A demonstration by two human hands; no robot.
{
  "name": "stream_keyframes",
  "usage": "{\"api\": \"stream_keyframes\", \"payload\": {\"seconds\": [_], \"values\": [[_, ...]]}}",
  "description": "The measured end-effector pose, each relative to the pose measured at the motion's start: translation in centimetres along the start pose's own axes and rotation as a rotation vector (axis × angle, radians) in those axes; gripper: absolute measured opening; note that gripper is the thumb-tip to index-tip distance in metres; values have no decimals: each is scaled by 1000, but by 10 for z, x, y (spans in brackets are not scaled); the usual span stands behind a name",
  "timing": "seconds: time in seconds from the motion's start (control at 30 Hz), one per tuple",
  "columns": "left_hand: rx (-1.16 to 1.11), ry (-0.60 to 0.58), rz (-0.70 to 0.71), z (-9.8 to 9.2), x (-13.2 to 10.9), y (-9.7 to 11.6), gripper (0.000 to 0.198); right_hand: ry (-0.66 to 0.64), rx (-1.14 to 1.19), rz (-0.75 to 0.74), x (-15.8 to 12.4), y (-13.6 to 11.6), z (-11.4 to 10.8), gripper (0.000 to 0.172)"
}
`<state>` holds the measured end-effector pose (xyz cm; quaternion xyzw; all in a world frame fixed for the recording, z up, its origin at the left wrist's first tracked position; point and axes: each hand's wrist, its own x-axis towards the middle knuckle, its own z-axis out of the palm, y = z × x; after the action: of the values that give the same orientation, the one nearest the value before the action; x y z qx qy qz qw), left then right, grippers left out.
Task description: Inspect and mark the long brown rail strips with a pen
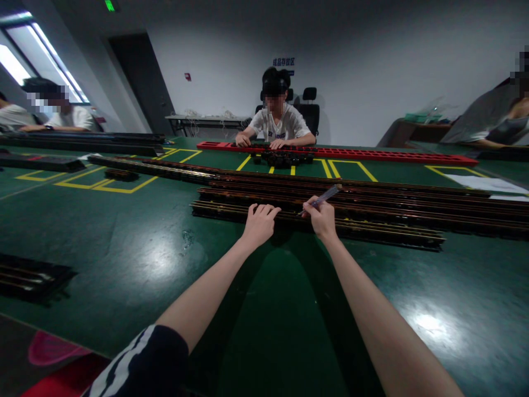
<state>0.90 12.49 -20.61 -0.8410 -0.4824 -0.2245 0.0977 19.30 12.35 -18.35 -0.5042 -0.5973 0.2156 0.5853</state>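
Fingers loosely spread, the left grip (260, 226) rests empty on a dark rail (392, 234), short of the far edge of the table (111, 242); the right grip (321, 216) closes round a pen (328, 193) above it. A red frame (372, 154) lies near that edge.

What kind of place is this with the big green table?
Probably a workshop or factory room: long dark bars lie on the green table, yellow lines are marked on it, and a person sits opposite.
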Motion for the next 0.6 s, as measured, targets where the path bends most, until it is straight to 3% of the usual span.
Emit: {"api": "stream_keyframes", "payload": {"seconds": [0.4,0.6], "values": [[-43,-17,-49,-6,1,0,50,-54,-55,-16,1,5,-2,18],[-95,-16,-48,-6,1,-1,43,-71,-63,-14,2,7,-3,19]]}}
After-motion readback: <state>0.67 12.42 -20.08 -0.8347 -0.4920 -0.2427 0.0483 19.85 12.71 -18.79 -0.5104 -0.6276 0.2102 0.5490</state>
